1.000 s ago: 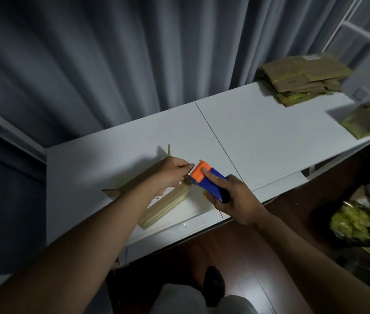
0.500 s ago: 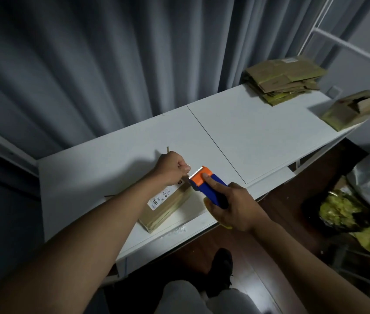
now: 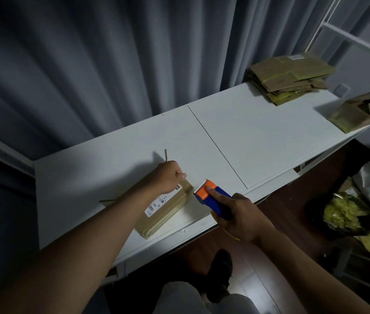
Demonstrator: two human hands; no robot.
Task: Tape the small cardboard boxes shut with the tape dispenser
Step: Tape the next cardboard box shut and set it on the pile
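Now | left hand [image 3: 170, 176] fisted, pressing cardboard box [image 3: 168, 208] | right hand [image 3: 240, 217] grasping tape dispenser [image 3: 211, 198]

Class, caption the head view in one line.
Left hand pins brown cardboard box; right hand holds orange-and-blue tape dispenser.

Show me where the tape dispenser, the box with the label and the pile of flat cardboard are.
tape dispenser [image 3: 204, 191]: head view, orange head.
box [image 3: 170, 206]: head view, top face.
pile of flat cardboard [image 3: 290, 75]: head view, top sheet.
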